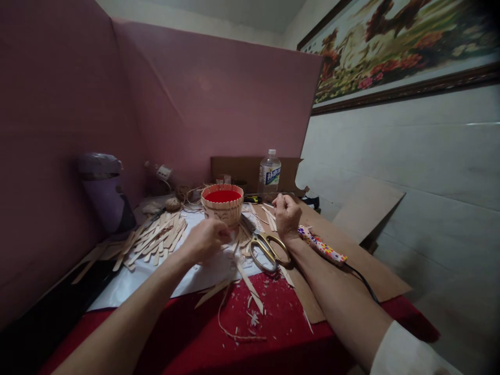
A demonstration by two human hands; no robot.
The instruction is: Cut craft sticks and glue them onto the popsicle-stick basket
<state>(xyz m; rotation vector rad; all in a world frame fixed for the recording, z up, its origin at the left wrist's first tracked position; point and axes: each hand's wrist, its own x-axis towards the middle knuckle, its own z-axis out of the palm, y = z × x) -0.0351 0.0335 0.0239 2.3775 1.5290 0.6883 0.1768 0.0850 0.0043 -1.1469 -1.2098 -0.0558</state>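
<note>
1. Two bare hands: one left hand (210, 239), one right hand (288, 214).
2. One round, red-lined basket of pale wooden slats (222, 212).
3. One pair of metal scissors with gold-coloured handles (261, 237).
4. One clear plastic bottle with a white cap and a blue-and-green label (270, 175).
5. Flat, pale wooden sticks (158, 239): well over a dozen, too overlapped for an exact count.
6. At least two brown cardboard sheets (371, 263).
7. At least two balls of brown twine (172, 203).
8. One flower-patterned tool with a black cord (322, 247).
9. One purple, roughly cylindrical container (106, 200).
10. One dark-framed, colourful picture (398, 54).
11. One red cloth (183, 325).
</note>
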